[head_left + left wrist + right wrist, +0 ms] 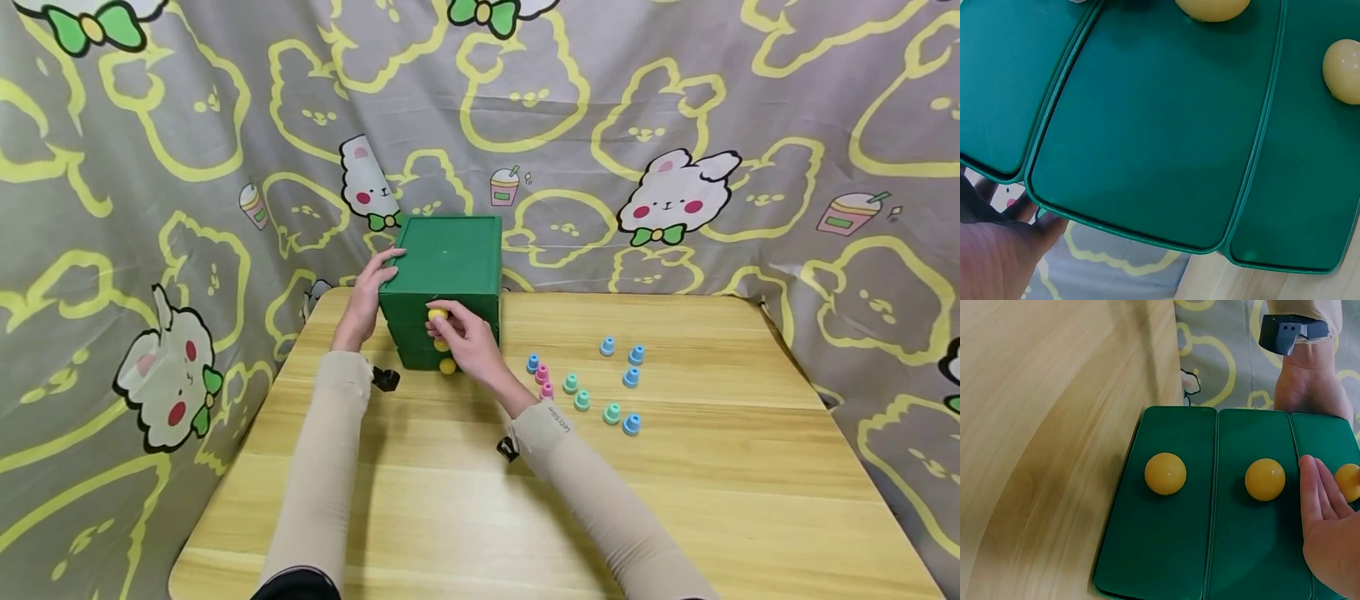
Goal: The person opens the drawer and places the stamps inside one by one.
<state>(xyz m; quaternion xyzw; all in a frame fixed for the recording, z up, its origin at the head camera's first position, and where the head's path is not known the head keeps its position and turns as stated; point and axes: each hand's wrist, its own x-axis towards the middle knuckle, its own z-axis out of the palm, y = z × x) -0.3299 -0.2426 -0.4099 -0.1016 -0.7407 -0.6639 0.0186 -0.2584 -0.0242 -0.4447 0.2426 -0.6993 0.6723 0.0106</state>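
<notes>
A green box with three stacked drawers (447,254) stands on the table, each drawer front carrying a round yellow knob. My right hand (468,337) is at the front, its thumb and fingers pinching the top knob (1349,481). Below it are the middle knob (1265,479) and the bottom knob (1165,474), untouched. All three drawer fronts sit flush. My left hand (365,296) rests against the box's left side, fingertips at its top edge. In the left wrist view that hand shows behind the drawer fronts, part of it hidden.
Right of the box, several small blue pegs (637,355), pink pegs (542,374) and teal pegs (582,400) stand on the wooden table (712,500). A patterned curtain (562,125) hangs behind and to the left. Black wrist cameras (507,450) hang below both sleeves.
</notes>
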